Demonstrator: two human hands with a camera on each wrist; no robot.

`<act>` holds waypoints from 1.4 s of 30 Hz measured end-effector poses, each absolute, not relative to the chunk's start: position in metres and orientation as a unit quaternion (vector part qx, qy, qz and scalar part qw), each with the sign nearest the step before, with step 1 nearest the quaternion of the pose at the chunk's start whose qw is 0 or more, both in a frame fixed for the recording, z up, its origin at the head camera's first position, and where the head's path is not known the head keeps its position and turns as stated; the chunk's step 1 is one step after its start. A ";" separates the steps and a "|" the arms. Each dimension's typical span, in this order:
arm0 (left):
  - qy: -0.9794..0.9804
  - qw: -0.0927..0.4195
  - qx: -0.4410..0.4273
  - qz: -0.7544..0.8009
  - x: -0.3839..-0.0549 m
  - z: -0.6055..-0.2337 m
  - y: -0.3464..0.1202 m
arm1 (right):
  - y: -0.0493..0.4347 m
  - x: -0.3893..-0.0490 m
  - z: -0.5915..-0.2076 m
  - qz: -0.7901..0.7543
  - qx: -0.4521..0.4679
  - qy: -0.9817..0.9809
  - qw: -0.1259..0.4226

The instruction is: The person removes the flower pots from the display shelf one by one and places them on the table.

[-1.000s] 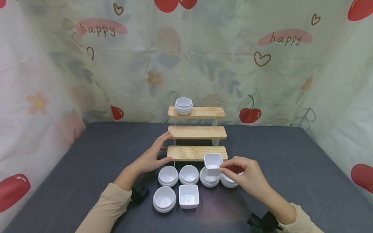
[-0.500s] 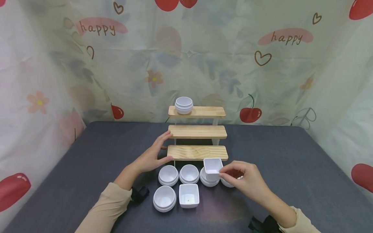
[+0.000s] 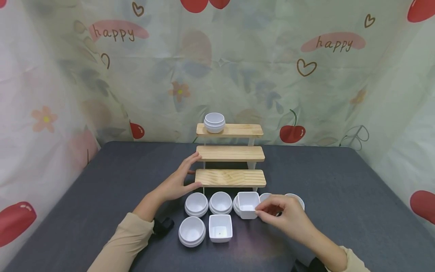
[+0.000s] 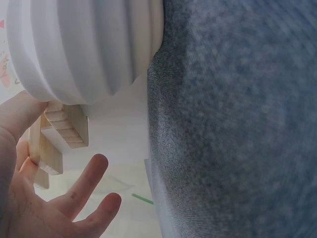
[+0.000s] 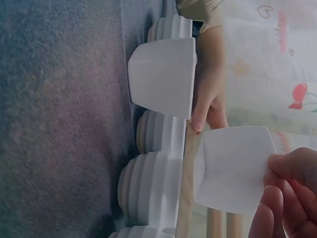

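Observation:
My right hand (image 3: 285,215) pinches a small square white bowl (image 3: 248,205) by its right side, thumb against fingers. In the right wrist view this bowl (image 5: 235,168) is held above the table, apart from the ribbed round bowls (image 5: 151,188). A three-tier wooden display stand (image 3: 231,153) stands behind the bowls. At its left ends rests my left hand (image 3: 175,185), the thumb on the lowest board and a finger on the middle one. The left wrist view shows the other fingers (image 4: 89,181) stretched out, holding nothing.
One round white bowl (image 3: 214,123) sits on the top board's left. Before the stand is a row of round bowls (image 3: 221,203), partly covered by the right hand. Nearer stand another round bowl (image 3: 192,231) and a square bowl (image 3: 220,228). A printed curtain (image 3: 231,68) hangs behind.
My right hand has moved the square bowl down and towards me, away from the lowest board. A round bowl at the far right now shows beyond the hand. The left hand stays put.

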State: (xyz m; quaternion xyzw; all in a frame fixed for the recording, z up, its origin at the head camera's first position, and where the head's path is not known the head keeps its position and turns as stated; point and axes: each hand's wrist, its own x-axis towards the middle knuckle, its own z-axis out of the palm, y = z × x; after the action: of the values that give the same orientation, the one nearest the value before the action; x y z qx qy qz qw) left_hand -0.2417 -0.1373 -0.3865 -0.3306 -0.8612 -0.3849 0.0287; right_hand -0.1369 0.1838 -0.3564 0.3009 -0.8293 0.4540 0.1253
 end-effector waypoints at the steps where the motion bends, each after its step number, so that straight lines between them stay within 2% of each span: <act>1: -0.861 0.028 -0.331 -0.386 -0.242 -0.386 -0.137 | 0.184 -0.137 -0.357 0.455 0.305 -0.827 0.125; 16: -0.863 0.029 -0.330 -0.381 -0.241 -0.385 -0.137 | 0.182 -0.130 -0.370 0.460 0.333 -0.813 0.130; 42: -0.862 0.023 -0.324 -0.389 -0.241 -0.386 -0.137 | 0.180 -0.126 -0.384 0.449 0.361 -0.810 0.107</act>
State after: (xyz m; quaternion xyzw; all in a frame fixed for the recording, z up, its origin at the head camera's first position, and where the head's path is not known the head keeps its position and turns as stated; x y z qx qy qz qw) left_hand -0.2411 -0.1366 -0.3864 -0.3240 -0.8623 -0.3886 0.0229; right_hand -0.1259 0.1800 -0.3836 0.3611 -0.8103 0.4491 0.1068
